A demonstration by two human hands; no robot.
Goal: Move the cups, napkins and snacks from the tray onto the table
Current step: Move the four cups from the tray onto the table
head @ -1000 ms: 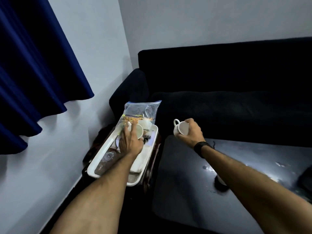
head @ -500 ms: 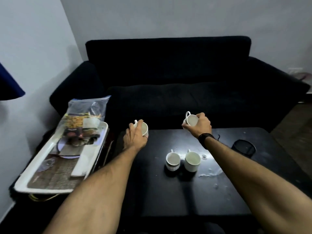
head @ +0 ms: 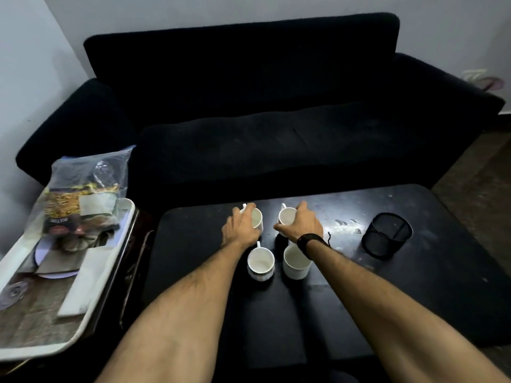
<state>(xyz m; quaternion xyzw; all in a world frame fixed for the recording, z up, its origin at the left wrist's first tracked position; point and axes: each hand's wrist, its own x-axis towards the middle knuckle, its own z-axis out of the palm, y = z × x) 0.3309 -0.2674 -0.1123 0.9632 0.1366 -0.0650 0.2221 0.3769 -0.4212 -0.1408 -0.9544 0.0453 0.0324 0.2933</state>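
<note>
My left hand [head: 240,227] grips a white cup [head: 256,219] low over the black table [head: 414,288]. My right hand [head: 302,223], with a black wristband, grips a second white cup [head: 287,217] beside it. Whether these cups touch the tabletop I cannot tell. Two more white cups stand on the table just in front of my hands, one on the left [head: 260,263] and one on the right [head: 295,263]. To the left, the white tray [head: 91,288] holds a clear snack bag [head: 83,194], folded napkins [head: 76,288] and a plate [head: 48,272].
A black mesh pen holder [head: 387,235] stands on the right part of the table. A dark sofa [head: 249,111] runs behind the table. The tray rests on a low stand at the left, near the wall. Wet spots [head: 345,225] glisten right of my right hand.
Both hands carried their cups from the tray side over to the table and lowered them behind the two standing cups. The view swung right and down.
</note>
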